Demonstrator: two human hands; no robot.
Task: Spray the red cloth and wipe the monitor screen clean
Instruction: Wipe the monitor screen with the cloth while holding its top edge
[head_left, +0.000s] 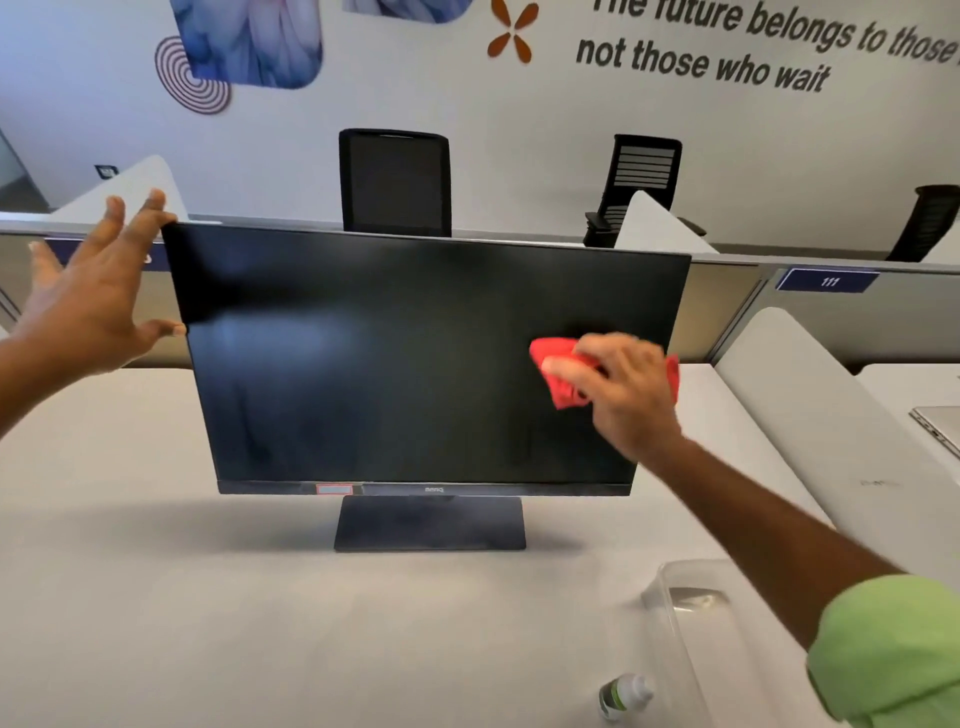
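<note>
Red crumpled cloth bunched under my right hand, pressed on the black flat monitor screen, right of centre; my left hand, fingers spread, steadies its upper-left edge.

1 head view, looking forward-down, close to monitor.

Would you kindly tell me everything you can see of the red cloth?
The red cloth is a small, soft-looking fabric piece, bunched up in the grip of the right hand and pressed against the right part of the monitor screen. Its edges poke out left and right of the fingers; the rest is hidden.
</note>
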